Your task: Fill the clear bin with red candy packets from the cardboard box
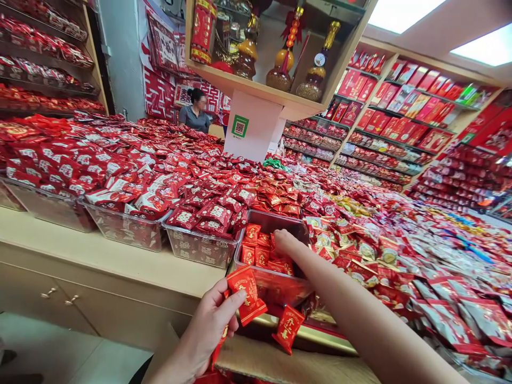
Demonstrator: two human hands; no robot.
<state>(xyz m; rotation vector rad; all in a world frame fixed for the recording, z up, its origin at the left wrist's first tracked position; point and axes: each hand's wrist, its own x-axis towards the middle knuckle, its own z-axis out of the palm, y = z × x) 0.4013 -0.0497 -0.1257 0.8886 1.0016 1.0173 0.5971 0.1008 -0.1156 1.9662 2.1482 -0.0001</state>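
Observation:
My left hand (216, 314) is closed on red candy packets (246, 293) with gold lettering, in front of a clear plastic bin (276, 280). My right hand (286, 242) reaches into that bin, fingers bent down among similar red packets (262, 257); what its fingertips hold, if anything, is hidden. Another red packet (289, 328) is just below the bin's front, to the right of my left hand. Beneath my hands is an open cardboard box (280, 362), with more red packets partly visible at the bottom edge.
Filled clear bins (204, 248) line the counter edge (152, 261) to the left. Heaps of wrapped sweets (380, 234) spread right and behind. A display cabinet (256, 80) overhangs the middle. A person (194, 114) is at the back; stocked shelves (392, 117) stand behind.

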